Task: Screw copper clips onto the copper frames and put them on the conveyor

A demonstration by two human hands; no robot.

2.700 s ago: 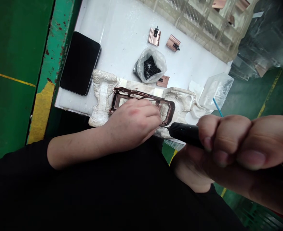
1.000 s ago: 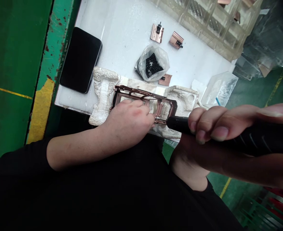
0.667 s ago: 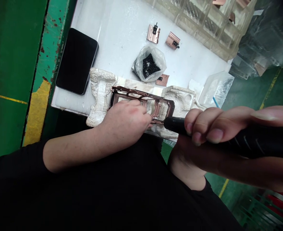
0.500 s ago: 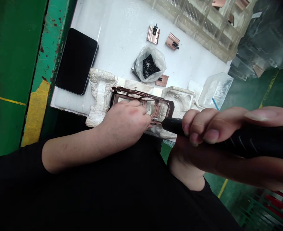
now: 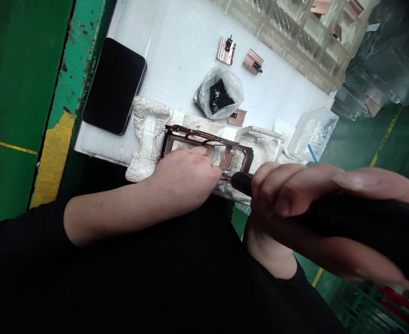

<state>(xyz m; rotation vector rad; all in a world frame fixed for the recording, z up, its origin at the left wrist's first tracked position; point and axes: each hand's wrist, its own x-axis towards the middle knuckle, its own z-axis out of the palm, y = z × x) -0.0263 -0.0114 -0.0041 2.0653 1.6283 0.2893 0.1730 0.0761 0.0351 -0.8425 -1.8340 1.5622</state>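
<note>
A copper-coloured metal frame (image 5: 228, 160) lies in a white foam holder (image 5: 142, 148). My left hand (image 5: 186, 174) is closed with curled fingers at the frame's near edge, and its fingertips are mostly hidden. Close to the camera, my right hand (image 5: 295, 185) wraps round a black electric screwdriver (image 5: 242, 183). The screwdriver's dark nose meets the frame's near right side, beside my left fingers; its tip is not visible. Beyond the frame stands an open plastic bag (image 5: 221, 95) of tiny black screws.
Small copper-coloured plates (image 5: 226, 51) with black fittings lie on the white tabletop (image 5: 176, 51). A black phone (image 5: 115, 86) rests at the left. A divided plastic tray (image 5: 295, 60) stands at the back right, and a clear plastic box (image 5: 314, 134) sits at the right edge.
My right hand and the screwdriver have shifted slightly left and tilted, the rear end dropping lower. My left hand keeps its place on the frame. The whole view has moved a little.
</note>
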